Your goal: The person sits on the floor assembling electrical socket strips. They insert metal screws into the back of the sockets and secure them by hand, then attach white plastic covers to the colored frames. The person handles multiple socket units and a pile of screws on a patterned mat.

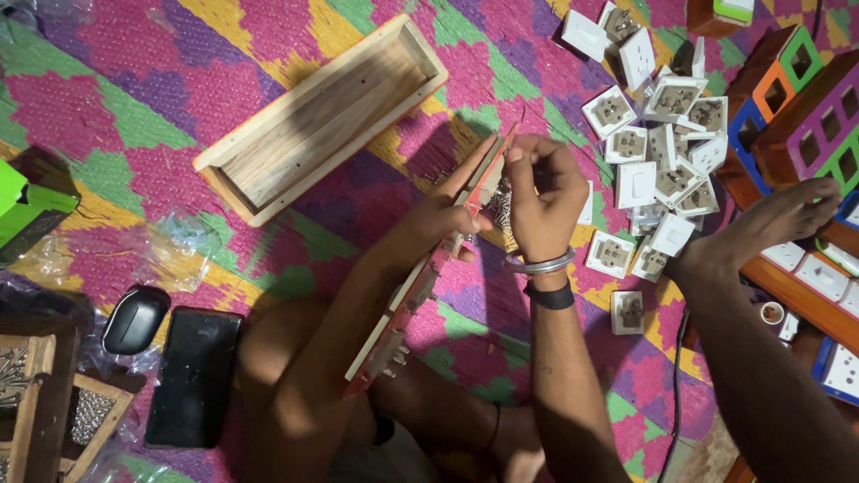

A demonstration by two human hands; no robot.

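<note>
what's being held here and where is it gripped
The left hand grips a long red-and-cream panel on edge near its upper end. The right hand pinches at that end; whether it holds anything small cannot be told.

Long narrow switch panel [420, 286], red-orange edged with a pale face, held tilted on edge above the patterned floor mat, running from lower left to upper right. Small pins jutting from its lower end; possibly wiring behind, blurred.

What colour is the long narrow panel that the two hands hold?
The long narrow panel is red-orange with a pale cream face, seen best in the head view.
</note>
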